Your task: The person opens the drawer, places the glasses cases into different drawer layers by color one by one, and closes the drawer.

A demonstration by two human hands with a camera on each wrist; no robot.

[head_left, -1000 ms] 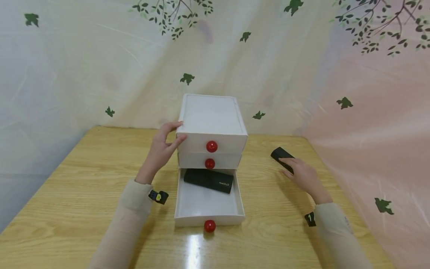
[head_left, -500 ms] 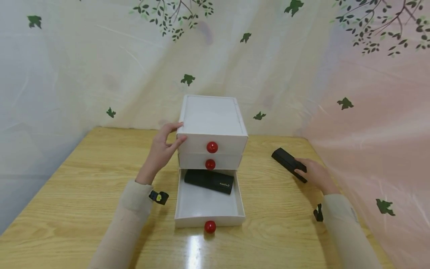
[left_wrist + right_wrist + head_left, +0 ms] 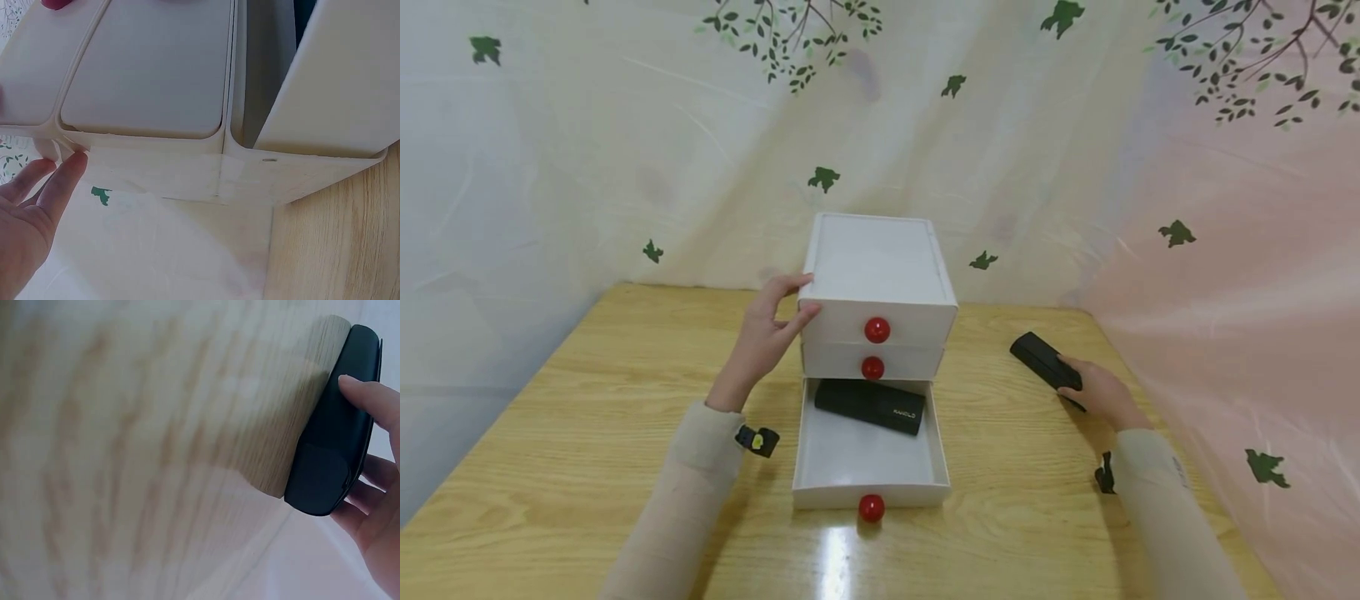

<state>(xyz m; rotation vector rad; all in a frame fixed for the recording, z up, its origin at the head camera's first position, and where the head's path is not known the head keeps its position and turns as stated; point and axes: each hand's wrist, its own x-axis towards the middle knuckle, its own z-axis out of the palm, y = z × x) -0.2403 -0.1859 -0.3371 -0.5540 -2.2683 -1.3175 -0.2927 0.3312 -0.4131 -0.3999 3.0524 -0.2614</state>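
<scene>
A white drawer unit (image 3: 880,258) with red knobs stands on the wooden table, its bottom drawer (image 3: 871,467) pulled out. Inside that drawer lies a black glasses case (image 3: 871,407) with pale lettering, set at a slant toward the back. My left hand (image 3: 762,333) touches the unit's upper left front corner with thumb and fingertips, its fingers fairly straight. To the right of the unit, my right hand (image 3: 1101,393) grips the near end of a second black glasses case (image 3: 340,419). The thumb lies on one face and the fingers go round the other side.
The upper two drawers, with red knobs (image 3: 877,330), are closed. A patterned curtain (image 3: 715,167) hangs along the table's back and right edges. Table surface (image 3: 985,450) lies between the unit and my right hand.
My right hand has slid back along the second case, from lying over it to gripping its near end. My left hand has stayed at the unit's corner.
</scene>
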